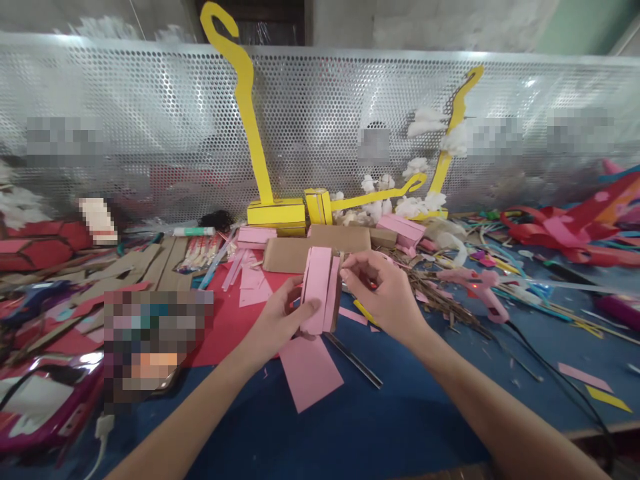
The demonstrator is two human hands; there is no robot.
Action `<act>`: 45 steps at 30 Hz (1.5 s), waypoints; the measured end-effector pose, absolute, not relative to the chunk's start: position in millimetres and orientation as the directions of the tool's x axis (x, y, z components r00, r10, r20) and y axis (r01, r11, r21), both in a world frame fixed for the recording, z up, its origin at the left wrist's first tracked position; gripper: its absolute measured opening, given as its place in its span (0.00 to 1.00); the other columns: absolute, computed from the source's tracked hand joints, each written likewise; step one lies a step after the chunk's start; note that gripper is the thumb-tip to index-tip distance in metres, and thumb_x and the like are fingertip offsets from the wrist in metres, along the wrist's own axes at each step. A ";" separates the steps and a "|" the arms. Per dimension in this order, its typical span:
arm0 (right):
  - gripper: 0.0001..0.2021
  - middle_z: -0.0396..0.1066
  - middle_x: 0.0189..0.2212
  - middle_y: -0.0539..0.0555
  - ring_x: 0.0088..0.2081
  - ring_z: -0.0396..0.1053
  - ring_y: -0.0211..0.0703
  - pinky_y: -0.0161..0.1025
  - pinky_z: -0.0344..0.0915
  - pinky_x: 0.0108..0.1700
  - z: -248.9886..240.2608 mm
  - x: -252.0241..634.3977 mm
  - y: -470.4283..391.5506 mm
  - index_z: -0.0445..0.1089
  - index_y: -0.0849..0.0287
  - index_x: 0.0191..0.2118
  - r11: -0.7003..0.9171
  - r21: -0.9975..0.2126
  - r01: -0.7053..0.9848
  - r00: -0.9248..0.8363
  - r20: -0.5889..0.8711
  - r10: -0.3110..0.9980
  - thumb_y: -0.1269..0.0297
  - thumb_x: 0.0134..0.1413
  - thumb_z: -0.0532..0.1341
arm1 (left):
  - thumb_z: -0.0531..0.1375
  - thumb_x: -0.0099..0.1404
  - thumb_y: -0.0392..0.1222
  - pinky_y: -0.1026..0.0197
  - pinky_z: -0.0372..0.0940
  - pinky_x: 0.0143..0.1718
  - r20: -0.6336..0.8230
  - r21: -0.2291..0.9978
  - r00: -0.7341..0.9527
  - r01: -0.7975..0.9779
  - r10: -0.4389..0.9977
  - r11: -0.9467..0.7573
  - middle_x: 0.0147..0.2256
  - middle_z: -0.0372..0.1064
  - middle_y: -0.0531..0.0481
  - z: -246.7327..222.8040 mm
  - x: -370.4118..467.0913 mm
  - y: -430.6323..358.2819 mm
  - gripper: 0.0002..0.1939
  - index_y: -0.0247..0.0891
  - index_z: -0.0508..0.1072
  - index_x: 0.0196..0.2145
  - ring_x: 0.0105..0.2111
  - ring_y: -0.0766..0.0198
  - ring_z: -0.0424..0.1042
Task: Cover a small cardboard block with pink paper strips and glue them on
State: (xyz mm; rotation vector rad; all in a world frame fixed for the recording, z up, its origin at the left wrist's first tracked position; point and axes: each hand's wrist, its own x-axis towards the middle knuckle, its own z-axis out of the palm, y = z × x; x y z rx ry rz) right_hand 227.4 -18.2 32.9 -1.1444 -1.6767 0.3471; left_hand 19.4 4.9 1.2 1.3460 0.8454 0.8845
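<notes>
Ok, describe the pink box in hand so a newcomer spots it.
Find the perforated metal panel, then the blue tabletop before it. Over its middle, the left hand holds a narrow pink box, long side roughly upright. Unlike the pink boxes lying behind, this one is held and shows brown along its right edge.

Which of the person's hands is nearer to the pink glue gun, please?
The right hand: the pink glue gun lies to its right, with a gap between them. The left hand is farther left, holding the small pink box.
</notes>
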 end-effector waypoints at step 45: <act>0.07 0.66 0.31 0.50 0.33 0.64 0.42 0.39 0.62 0.38 31.6 242.7 -5.4 0.66 0.56 0.33 0.587 -0.520 0.620 -0.134 0.667 0.733 0.73 0.63 0.59 | 0.64 0.66 0.53 0.53 0.73 0.39 0.088 0.987 0.475 0.078 0.876 -0.141 0.60 0.68 0.35 -1.2 18.1 3.0 0.30 0.39 0.65 0.60 0.46 0.49 0.77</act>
